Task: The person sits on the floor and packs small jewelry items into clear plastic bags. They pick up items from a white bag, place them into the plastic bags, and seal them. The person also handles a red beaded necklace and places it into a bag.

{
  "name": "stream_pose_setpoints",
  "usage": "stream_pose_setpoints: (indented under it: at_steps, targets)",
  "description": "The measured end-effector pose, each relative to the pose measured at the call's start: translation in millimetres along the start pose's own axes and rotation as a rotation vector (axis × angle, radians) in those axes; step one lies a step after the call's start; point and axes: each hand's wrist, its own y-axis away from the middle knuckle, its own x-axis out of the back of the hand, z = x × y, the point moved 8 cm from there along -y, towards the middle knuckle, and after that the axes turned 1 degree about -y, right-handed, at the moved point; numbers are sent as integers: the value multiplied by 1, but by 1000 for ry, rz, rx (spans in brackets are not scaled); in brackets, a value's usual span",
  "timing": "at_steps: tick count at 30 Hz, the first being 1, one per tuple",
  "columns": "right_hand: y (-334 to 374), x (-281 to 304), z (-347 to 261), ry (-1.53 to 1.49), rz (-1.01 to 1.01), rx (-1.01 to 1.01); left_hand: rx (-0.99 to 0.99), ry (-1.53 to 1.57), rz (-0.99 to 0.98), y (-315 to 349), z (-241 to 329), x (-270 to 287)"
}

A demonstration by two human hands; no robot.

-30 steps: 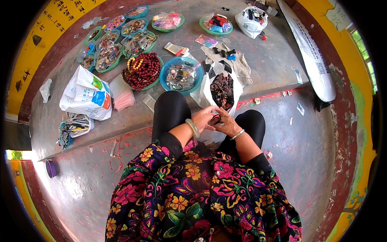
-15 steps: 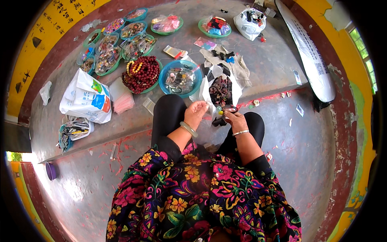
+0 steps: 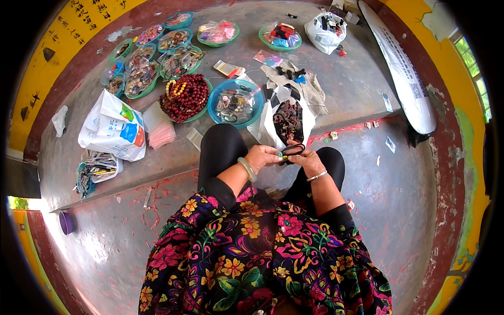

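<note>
Above my lap my two hands meet at a black elastic hair tie (image 3: 295,150) with small green and yellow beads. My left hand (image 3: 262,157) pinches at the beaded end with thumb and fingertips. My right hand (image 3: 310,161) grips the black loop, which stands up above its fingers. Just beyond the hands, an open white plastic bag (image 3: 301,119) holds many dark small pieces, too jumbled to tell apart. Left of the bag sits a blue basin (image 3: 212,105) containing clear packets (image 3: 235,104) of small items.
A green basin heaped with dark red bead strings (image 3: 184,97) stands farther left, near a white shopping bag (image 3: 113,126) and a container of pens (image 3: 100,167). Several more basins (image 3: 176,60) fill the back left. A long wrapped board (image 3: 401,68) lies at the right.
My left hand has moved right and closed on the beaded end, meeting my right hand. The black loop now rises higher above the right fingers.
</note>
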Motion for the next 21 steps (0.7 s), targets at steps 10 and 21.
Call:
stream_pose_setpoints:
  at_steps: [10, 21]
  targets:
    - [4, -13, 3, -26, -86, -166, -63, -133, -57, 1, 0, -5]
    - [2, -18, 15, 224, -277, -195, 36, -20, -92, 0, -16, -9]
